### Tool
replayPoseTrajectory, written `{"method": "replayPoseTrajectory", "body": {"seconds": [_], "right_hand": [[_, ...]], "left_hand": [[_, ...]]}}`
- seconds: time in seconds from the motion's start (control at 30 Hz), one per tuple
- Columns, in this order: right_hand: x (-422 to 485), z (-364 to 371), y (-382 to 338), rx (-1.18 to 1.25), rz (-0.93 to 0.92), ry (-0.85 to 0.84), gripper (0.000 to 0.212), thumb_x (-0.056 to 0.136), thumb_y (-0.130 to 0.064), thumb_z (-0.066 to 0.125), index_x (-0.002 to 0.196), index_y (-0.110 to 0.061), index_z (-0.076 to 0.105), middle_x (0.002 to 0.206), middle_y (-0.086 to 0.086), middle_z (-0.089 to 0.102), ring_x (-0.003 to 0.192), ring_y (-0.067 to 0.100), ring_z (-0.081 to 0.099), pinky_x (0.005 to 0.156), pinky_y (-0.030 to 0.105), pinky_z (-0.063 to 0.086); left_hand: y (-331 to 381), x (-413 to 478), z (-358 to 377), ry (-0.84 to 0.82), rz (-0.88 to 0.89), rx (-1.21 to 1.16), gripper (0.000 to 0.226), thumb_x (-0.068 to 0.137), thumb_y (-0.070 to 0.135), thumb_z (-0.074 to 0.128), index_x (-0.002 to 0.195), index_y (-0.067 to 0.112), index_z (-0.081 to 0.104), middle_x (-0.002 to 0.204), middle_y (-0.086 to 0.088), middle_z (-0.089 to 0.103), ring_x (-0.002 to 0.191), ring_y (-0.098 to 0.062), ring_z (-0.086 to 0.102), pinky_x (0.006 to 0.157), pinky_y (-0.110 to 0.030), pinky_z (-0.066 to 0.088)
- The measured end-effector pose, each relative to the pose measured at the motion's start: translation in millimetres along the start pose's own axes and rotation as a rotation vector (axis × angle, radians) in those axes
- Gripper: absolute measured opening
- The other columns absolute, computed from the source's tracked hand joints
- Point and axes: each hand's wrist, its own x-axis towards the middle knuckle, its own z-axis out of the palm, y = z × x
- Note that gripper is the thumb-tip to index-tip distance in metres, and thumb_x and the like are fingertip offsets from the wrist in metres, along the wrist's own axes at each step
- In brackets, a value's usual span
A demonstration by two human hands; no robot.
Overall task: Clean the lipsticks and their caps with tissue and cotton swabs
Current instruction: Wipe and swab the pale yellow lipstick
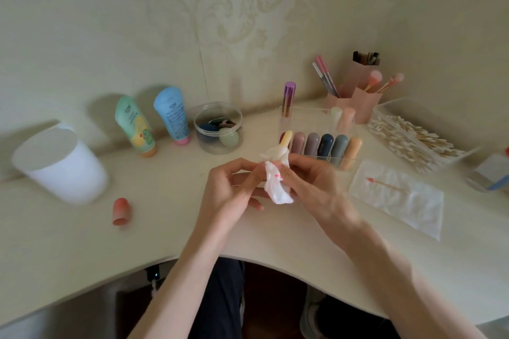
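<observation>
1. While both hands worked above the desk [275, 245], the left hand [234, 192] pinched the crumpled tissue [276, 190] with curled fingers, and the right hand [311, 181] curled round the tissue-wrapped pale yellow lipstick [286, 140].
2. That lipstick stood tilted just before the clear organizer [316, 115], its rounded top poking out.
3. Pink marks on the tissue could smear back if the same patch rubbed again.
4. A loose grip through the tissue might let it slip onto the desk.

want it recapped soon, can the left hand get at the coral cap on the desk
Probably yes: nothing lies between the left hand and the coral cap, though that hand pinches the tissue.
</observation>
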Motion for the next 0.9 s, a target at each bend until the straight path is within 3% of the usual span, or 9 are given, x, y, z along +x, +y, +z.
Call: {"method": "replayPoseTrajectory", "body": {"seconds": [0.13, 0.27, 0.37, 0.5, 0.6, 0.73, 0.9], "right_hand": [[5, 9, 3, -0.052, -0.057, -0.046, 0.032, 0.101, -0.032, 0.068, 0.105, -0.001, 0.075, 0.094, 0.034, 0.065, 0.079, 0.025, 0.055, 0.071, 0.043, 0.041], [14, 22, 5, -0.126, -0.081, -0.111, 0.031, 0.102, -0.027, 0.066, 0.09, 0.001, 0.069, 0.067, 0.004, 0.05, 0.063, 0.015, 0.043, 0.058, 0.031, 0.033], [17, 43, 8, -0.121, -0.078, -0.173, 0.027, 0.097, -0.032, 0.065, 0.088, -0.007, 0.069, 0.061, -0.013, 0.054, 0.056, 0.004, 0.045, 0.054, 0.016, 0.034], [18, 75, 10, -0.09, -0.056, -0.271, 0.02, 0.101, -0.026, 0.063, 0.095, -0.007, 0.07, 0.064, -0.014, 0.061, 0.056, 0.0, 0.051, 0.053, 0.013, 0.038], [21, 95, 9, -0.092, -0.057, -0.302, 0.021, 0.101, -0.023, 0.063, 0.087, -0.008, 0.066, 0.061, -0.014, 0.056, 0.055, 0.002, 0.048, 0.054, 0.015, 0.037], [24, 111, 9, -0.096, -0.064, -0.308, 0.024, 0.103, -0.02, 0.063, 0.085, -0.005, 0.065, 0.062, -0.012, 0.055, 0.056, 0.004, 0.047, 0.054, 0.015, 0.037], [28, 127, 13, -0.135, -0.079, -0.338, 0.03, 0.103, -0.021, 0.064, 0.085, 0.003, 0.062, 0.06, -0.011, 0.052, 0.056, 0.006, 0.044, 0.053, 0.017, 0.037]], "left_hand": [[-5, -1, -22, 0.073, 0.088, 0.112, 0.018, 0.096, 0.021, 0.072, 0.092, 0.003, 0.072, 0.077, -0.005, 0.078, 0.06, -0.025, 0.072, 0.045, -0.028, 0.049], [-4, -10, -55, 0.192, 0.249, 0.283, 0.011, 0.097, 0.024, 0.072, 0.089, 0.017, 0.071, 0.079, 0.003, 0.076, 0.058, -0.017, 0.067, 0.057, -0.023, 0.05], [-2, -24, -86, 0.366, 0.382, 0.482, 0.011, 0.095, 0.033, 0.072, 0.09, 0.023, 0.071, 0.079, 0.011, 0.074, 0.065, -0.011, 0.066, 0.065, -0.029, 0.053], [2, -46, -131, 0.705, 0.517, 0.911, 0.009, 0.091, 0.022, 0.077, 0.088, 0.019, 0.068, 0.079, 0.011, 0.066, 0.065, -0.015, 0.058, 0.063, -0.03, 0.046], [0, -55, -160, 0.807, 0.386, 1.024, 0.018, 0.087, 0.027, 0.081, 0.096, 0.019, 0.068, 0.085, 0.004, 0.063, 0.071, -0.022, 0.061, 0.063, -0.031, 0.039], [-9, -59, -172, 0.77, 0.214, 1.051, 0.032, 0.083, 0.034, 0.083, 0.107, 0.02, 0.068, 0.095, 0.002, 0.064, 0.087, -0.028, 0.067, 0.067, -0.033, 0.041], [-19, -56, -178, 0.758, 0.06, 1.066, 0.019, 0.088, 0.033, 0.075, 0.1, 0.019, 0.069, 0.094, -0.003, 0.067, 0.087, -0.034, 0.067, 0.071, -0.038, 0.045]]}}
